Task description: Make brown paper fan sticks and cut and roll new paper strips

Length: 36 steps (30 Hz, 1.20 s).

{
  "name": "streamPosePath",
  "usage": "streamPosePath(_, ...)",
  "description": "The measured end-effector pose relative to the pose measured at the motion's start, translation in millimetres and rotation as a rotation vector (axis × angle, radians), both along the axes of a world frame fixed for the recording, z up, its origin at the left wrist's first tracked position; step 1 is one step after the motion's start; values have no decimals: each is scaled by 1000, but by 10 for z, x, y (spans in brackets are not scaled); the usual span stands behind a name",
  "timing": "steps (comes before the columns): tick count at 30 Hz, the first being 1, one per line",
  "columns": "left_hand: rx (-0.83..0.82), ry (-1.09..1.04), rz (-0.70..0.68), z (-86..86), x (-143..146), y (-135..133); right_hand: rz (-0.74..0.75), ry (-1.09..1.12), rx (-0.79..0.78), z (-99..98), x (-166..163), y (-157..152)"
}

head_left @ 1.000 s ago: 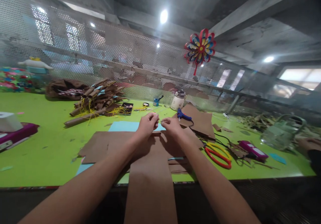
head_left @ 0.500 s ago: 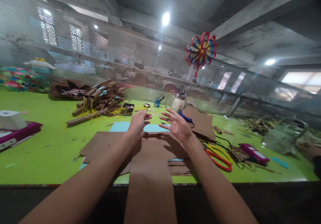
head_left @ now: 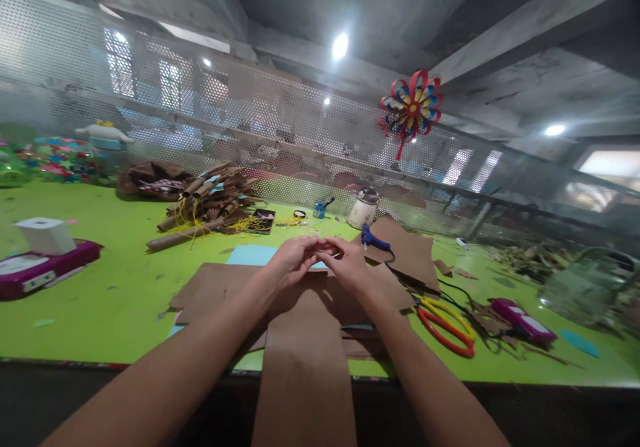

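Observation:
My left hand [head_left: 296, 260] and my right hand [head_left: 345, 260] meet above the far end of a long brown paper strip [head_left: 305, 367]. Their curled fingertips touch each other; anything small between them is too hidden to make out. The strip runs toward me over the table's front edge. Beneath it lie wider brown paper sheets [head_left: 215, 293], stacked and spread to both sides. Behind my left hand, a light blue paper sheet [head_left: 250, 255] shows. A blue glue gun [head_left: 375, 239] rests beyond my right hand on a brown paper piece [head_left: 413, 253].
Scissors [head_left: 445, 327] with red and yellow handles lie right, near a purple box [head_left: 523, 321]. Rolled brown paper with yellow strings [head_left: 200, 213] is piled back left. A bottle [head_left: 363, 208] stands by the mesh partition [head_left: 290, 120]. A white box [head_left: 47, 235] sits far left on another purple box.
My hands, spread apart before with the right fingers open, have come together so their fingertips touch. The view has shifted slightly left. Things on the table stay put.

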<state>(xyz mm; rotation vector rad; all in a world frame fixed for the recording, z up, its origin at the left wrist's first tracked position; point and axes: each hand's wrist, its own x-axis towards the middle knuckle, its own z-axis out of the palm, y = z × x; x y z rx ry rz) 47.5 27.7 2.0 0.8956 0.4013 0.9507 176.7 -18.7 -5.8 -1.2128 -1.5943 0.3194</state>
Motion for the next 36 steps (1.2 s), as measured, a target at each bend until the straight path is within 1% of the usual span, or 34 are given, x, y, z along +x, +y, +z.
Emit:
streamPosePath(4,-67,4,-112,34,12,-85,-129,-12,-26,-20,-5,30)
streamPosePath(7,-79,-54,-156,88,25,-154,-195,22,51,-21,3,40)
streamPosePath(9,-85,-69,-184,114,29,-172,-210,74,111,-27,22,50)
streamPosePath(12,-105,-65,-213,126,15,-155,-193,139,143,-37,105,83)
streamPosePath(14,-138,-30,-179,121,-10,-121,-205,167,148,-41,206,111)
streamPosePath(18,-194,30,-55,87,-68,-23,-290,172,146,-35,428,138)
streamPosePath(20,-166,41,35,51,-78,23,-325,152,121,-3,487,114)
streamPosePath(22,-94,104,115,-1,-73,49,-343,140,92,79,497,38)
streamPosePath(24,29,223,139,-64,-61,48,-330,150,72,222,471,-125)
streamPosePath(26,207,392,142,-126,-47,25,-281,166,56,402,427,-406)
streamPosePath(28,415,568,162,-171,-32,-4,-201,169,48,557,389,-803)
streamPosePath(30,567,698,189,-189,-11,-15,-132,116,52,618,385,-1273)
streamPosePath(32,641,757,220,-186,14,-2,-69,75,4,547,451,-1742)
streamPosePath(33,671,777,232,-182,28,12,-12,68,-68,462,520,-1954)
streamPosePath(34,705,798,244,-179,41,27,103,58,-164,353,613,-2140)
streamPosePath(35,738,819,252,-179,54,41,228,12,-314,228,727,-2300)
streamPosePath(36,767,841,256,-183,66,52,311,-52,-480,98,854,-2432)
